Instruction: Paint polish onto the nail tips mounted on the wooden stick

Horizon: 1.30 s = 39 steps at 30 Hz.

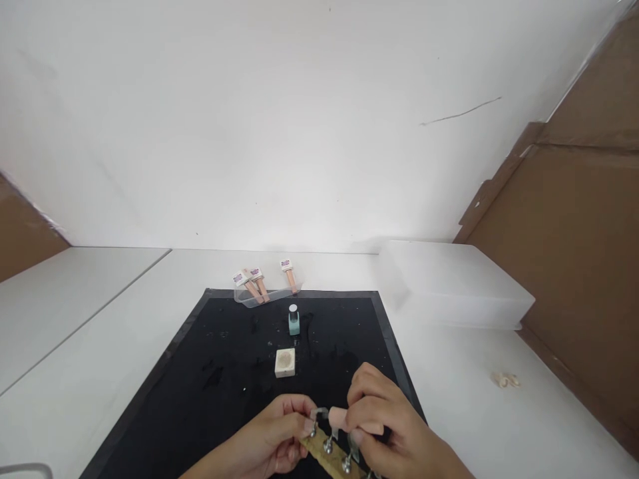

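Note:
My left hand [277,429] pinches the end of a yellowish strip [319,452] near the front of the black mat. Along this strip stand several small shiny metal holders [328,446], some carrying clear, greyish nail tips [322,413]. My right hand [382,422] is closed round a peach-coloured stick [338,418], whose blunt end sits close to a nail tip by my left fingers. Whether the stick touches the tip, I cannot tell. The strip's lower end is partly hidden by my right hand and the frame edge.
A small teal nail polish bottle [294,324] stands on the black mat [224,372], behind a white square block [285,363]. At the back, a clear tray [244,297] holds several peach sticks [253,289] with labelled white ends. A white box [454,286] lies right.

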Each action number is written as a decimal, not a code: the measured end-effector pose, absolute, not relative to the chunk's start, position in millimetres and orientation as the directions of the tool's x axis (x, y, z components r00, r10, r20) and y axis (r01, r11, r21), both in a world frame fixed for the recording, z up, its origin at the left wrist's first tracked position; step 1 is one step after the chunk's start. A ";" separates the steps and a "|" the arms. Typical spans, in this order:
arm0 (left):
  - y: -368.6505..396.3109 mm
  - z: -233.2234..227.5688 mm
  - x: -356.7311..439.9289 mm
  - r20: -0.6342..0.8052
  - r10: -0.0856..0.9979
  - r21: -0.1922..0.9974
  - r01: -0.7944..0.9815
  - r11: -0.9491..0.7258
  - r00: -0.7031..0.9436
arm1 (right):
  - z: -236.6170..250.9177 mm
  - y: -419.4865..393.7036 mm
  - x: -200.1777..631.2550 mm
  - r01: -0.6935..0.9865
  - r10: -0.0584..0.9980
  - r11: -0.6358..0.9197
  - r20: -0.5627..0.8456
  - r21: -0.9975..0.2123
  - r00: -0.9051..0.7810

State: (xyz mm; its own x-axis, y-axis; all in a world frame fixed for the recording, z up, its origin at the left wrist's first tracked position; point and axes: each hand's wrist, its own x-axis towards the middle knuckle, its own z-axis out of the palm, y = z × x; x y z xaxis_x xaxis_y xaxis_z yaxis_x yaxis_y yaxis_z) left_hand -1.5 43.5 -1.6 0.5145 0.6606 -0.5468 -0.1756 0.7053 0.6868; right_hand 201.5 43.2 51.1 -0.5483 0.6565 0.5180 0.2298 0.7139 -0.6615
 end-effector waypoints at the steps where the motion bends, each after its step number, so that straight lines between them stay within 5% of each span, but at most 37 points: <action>1: 43.4 -2.1 -1.6 -0.545 0.661 0.688 -0.175 0.704 0.516 | 50.0 43.2 202.2 0.225 0.659 0.714 0.528 -0.663 -0.535; 23: 42.4 1.0 -1.3 -0.570 0.647 0.701 -0.110 0.704 0.507 | 49.6 44.4 204.3 0.130 0.669 0.677 0.532 -0.724 -0.519; 30: 41.9 0.8 -0.2 -0.573 0.643 0.705 -0.094 0.703 0.508 | 49.3 44.9 201.1 0.216 0.648 0.725 0.541 -0.654 -0.536; 39: 43.1 0.8 0.6 -0.564 0.656 0.712 -0.106 0.694 0.502 | 45.5 45.3 206.2 0.098 0.685 0.651 0.526 -0.753 -0.504</action>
